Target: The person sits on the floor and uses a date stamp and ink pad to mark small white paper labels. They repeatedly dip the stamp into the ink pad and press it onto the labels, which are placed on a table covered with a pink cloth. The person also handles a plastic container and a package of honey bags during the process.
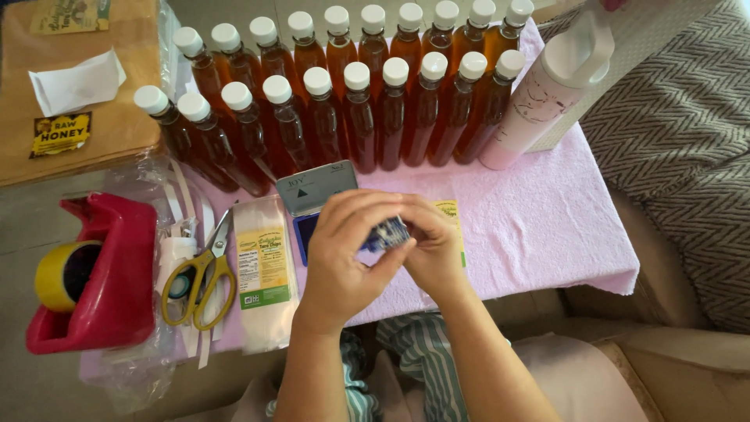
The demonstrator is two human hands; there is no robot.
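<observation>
We hold a small blue stamp [387, 233] between both hands over the pink cloth [547, 227]: our left hand [344, 250] and our right hand [433, 246] are each closed around it with the fingers. Just behind it lies an open ink pad [312, 195], and further back stand the bottles [344, 101]; the scissors [201, 277] lie at the left.

By your left hand, a clear packet [264, 270] with yellow-green label, a yellow label [451, 212] under your right hand, black-yellow sticker [61, 133] and white slip [76, 82] on the brown box [117, 94].
</observation>
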